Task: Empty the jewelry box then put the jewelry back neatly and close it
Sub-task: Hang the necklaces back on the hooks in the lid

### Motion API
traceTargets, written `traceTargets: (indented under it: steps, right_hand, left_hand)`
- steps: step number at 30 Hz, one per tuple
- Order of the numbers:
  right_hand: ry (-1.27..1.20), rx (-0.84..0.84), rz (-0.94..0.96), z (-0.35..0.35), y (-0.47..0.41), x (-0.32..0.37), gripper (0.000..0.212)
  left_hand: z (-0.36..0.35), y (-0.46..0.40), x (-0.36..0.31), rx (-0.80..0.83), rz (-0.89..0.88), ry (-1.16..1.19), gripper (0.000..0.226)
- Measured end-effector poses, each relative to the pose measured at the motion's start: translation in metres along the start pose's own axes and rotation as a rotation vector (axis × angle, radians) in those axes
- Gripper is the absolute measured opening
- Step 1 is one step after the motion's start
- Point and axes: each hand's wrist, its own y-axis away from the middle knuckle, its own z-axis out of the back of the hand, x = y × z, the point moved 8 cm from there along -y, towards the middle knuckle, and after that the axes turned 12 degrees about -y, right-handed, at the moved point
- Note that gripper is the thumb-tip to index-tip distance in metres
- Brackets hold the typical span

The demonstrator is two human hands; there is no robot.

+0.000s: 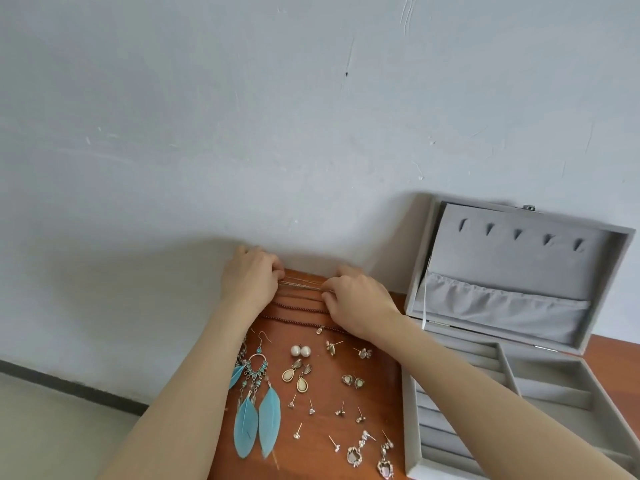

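A grey velvet jewelry box (550, 379) stands open at the right, lid (512, 268) leaning on the wall, compartments bare. At the table's far edge my left hand (251, 277) and my right hand (356, 301) each pinch an end of a thin silver chain (299, 285) stretched between them. Below it lie dark red cord necklaces (294, 306). Blue feather earrings (256, 410), pearl studs (300, 351), cream teardrop earrings (296, 375) and several small studs (341, 412) are spread out nearer to me.
The brown wooden table (311, 455) ends at the grey wall (277, 116) behind my hands. Its left edge drops to a pale floor with a dark skirting line (69, 386). A white ribbon (424, 306) hangs at the lid's hinge.
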Motion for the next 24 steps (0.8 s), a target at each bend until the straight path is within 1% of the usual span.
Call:
traceTargets:
  steps: [2, 5, 7, 9, 11, 12, 15, 18, 21, 23, 24]
  right_hand:
    - [0.013, 0.003, 0.015, -0.001, 0.002, 0.001, 0.033]
    - [0.001, 0.011, 0.031, -0.001, 0.005, 0.001, 0.033]
    - [-0.051, -0.010, 0.027, 0.001, 0.006, 0.000, 0.032]
    - [-0.223, -0.127, -0.016, 0.013, 0.007, -0.005, 0.030]
    - [-0.430, -0.249, -0.066, 0.029, 0.007, -0.011, 0.032]
    - [-0.523, -0.263, -0.083, 0.034, 0.007, -0.013, 0.037]
    - [-0.860, -0.186, -0.111, 0.039, 0.009, -0.010, 0.053]
    - [-1.207, -0.019, -0.145, 0.031, 0.019, -0.001, 0.053]
    - [-1.504, 0.159, -0.146, 0.018, 0.031, 0.011, 0.049]
    - [-1.619, 0.216, -0.127, 0.018, 0.039, 0.016, 0.043]
    - [-1.634, 0.230, -0.117, 0.020, 0.045, 0.017, 0.040]
  left_hand:
    - [-0.003, -0.002, -0.005, 0.056, -0.009, -0.070, 0.015]
    - [-0.009, -0.001, -0.015, 0.141, -0.063, -0.206, 0.023]
    - [-0.003, -0.001, -0.019, 0.142, -0.082, -0.215, 0.023]
    - [0.018, -0.004, -0.024, 0.055, -0.089, -0.123, 0.021]
    - [0.042, -0.006, -0.031, -0.007, -0.125, 0.073, 0.027]
    - [0.052, -0.005, -0.036, -0.004, -0.149, 0.192, 0.027]
    - [0.077, 0.005, -0.059, 0.036, -0.234, 0.511, 0.019]
    - [0.101, 0.014, -0.076, -0.006, -0.291, 0.706, 0.025]
    - [0.117, 0.022, -0.084, -0.048, -0.292, 0.755, 0.023]
    - [0.125, 0.028, -0.089, -0.070, -0.307, 0.777, 0.021]
    - [0.129, 0.031, -0.091, -0.073, -0.316, 0.793, 0.021]
